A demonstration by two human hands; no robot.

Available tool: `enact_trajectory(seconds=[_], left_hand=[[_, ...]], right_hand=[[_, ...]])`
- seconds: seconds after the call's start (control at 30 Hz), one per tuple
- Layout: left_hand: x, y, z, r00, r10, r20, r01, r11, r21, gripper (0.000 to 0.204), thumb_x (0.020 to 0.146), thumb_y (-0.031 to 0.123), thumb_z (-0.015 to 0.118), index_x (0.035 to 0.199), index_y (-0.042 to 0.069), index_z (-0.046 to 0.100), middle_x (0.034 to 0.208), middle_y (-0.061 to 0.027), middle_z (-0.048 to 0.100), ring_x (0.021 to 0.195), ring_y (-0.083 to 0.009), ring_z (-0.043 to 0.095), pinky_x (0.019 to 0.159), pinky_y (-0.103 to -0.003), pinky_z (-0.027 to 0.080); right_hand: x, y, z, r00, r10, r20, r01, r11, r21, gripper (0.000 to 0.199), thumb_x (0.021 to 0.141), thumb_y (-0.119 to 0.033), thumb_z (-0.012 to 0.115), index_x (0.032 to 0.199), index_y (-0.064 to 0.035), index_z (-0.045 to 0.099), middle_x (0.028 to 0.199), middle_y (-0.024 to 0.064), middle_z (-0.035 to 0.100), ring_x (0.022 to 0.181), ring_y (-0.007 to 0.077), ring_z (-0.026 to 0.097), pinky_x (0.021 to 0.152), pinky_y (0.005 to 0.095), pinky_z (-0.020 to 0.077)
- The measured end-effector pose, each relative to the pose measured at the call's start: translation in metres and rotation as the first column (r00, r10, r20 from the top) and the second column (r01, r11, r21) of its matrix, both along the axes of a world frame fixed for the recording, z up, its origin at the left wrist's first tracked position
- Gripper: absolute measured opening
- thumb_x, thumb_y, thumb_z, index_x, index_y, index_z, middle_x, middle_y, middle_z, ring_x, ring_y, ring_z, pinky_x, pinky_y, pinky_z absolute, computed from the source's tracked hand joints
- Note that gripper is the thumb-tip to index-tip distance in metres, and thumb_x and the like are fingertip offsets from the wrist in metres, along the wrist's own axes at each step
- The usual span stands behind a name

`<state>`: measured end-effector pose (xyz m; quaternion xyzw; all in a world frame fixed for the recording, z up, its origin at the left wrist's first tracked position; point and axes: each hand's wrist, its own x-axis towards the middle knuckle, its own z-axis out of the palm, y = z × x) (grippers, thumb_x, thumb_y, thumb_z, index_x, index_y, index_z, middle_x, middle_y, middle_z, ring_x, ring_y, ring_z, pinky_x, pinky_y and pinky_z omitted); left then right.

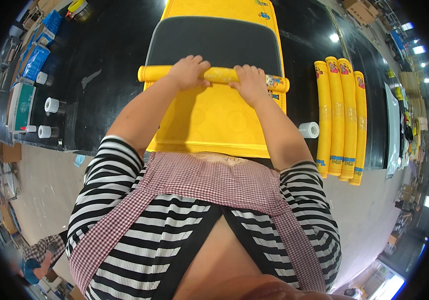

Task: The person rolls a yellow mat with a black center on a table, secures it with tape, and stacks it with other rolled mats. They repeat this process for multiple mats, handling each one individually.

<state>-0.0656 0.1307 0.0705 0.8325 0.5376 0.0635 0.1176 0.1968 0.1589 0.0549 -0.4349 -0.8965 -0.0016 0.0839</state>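
The far end of the yellow mat is cut off at the top, and the dark panel on it runs up to the yellow roll lying across the mat. The fingers of the left hand and right hand curl over and hold that roll, hiding parts of it; whether it joins the mat is unclear. Right of the mat, a white tape roll and four yellow tubes rest on the black worktop; blue boxes sit well left of it.

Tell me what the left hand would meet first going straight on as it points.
Past the yellow roll it grips, the left hand would probably meet the dark panel first, though depth is unclear.
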Motion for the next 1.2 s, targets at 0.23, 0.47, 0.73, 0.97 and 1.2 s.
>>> enact_trajectory(seconds=[0.23,0.47,0.73,0.97,1.2], left_hand=[[0.008,-0.168,0.006,0.973,-0.057,0.222,0.072,0.995,-0.063,0.055,0.083,0.040,0.079,0.124,0.006,0.066,0.109,-0.0122,0.061,0.104,-0.0345,0.060,0.097,-0.046,0.048],[-0.086,-0.230,-0.032,0.808,0.574,0.132,-0.584,0.809,0.058,0.038,0.101,0.024,0.059,0.134,0.004,0.066,0.133,-0.0168,0.063,0.128,-0.0370,0.054,0.111,-0.049,0.040],[-0.067,-0.250,-0.022,0.398,0.782,0.480,-0.793,0.556,-0.249,0.044,0.102,0.019,0.061,0.141,-0.001,0.058,0.131,-0.0276,0.064,0.121,-0.0416,0.062,0.107,-0.043,0.048],[-0.063,-0.260,-0.036,0.411,0.768,0.492,-0.809,0.555,-0.191,0.039,0.102,0.016,0.060,0.139,0.002,0.061,0.142,-0.0230,0.058,0.128,-0.0395,0.058,0.109,-0.045,0.046],[0.009,-0.227,-0.012,0.991,0.033,0.128,-0.042,0.997,0.067,0.057,0.101,0.038,0.061,0.154,0.022,0.049,0.166,-0.0186,0.036,0.156,-0.0408,0.029,0.124,-0.069,0.012]], right_hand=[[0.045,-0.167,0.008,0.986,0.154,-0.062,-0.162,0.976,-0.143,0.061,0.088,-0.035,0.076,0.139,-0.0064,0.059,0.117,0.0122,0.063,0.112,0.0307,0.059,0.101,0.0478,0.0430],[0.147,-0.170,0.002,0.851,-0.480,-0.212,0.409,0.860,-0.305,0.040,0.100,-0.015,0.063,0.137,0.0002,0.062,0.138,0.0226,0.061,0.129,0.0393,0.057,0.113,0.0452,0.0420],[0.132,-0.194,0.001,0.516,-0.753,-0.408,0.476,0.648,-0.594,0.050,0.104,-0.012,0.062,0.150,0.0029,0.052,0.145,0.0214,0.060,0.130,0.0306,0.062,0.110,0.0362,0.0487],[0.138,-0.192,-0.009,0.657,-0.678,-0.331,0.495,0.718,-0.489,0.046,0.106,-0.018,0.058,0.148,0.0018,0.053,0.149,0.0222,0.057,0.136,0.0350,0.057,0.114,0.0399,0.0456],[0.144,-0.135,-0.031,0.897,-0.388,-0.210,0.356,0.918,-0.175,0.046,0.108,-0.025,0.051,0.148,-0.0029,0.056,0.157,0.0238,0.048,0.147,0.0399,0.044,0.124,0.0505,0.0303]])
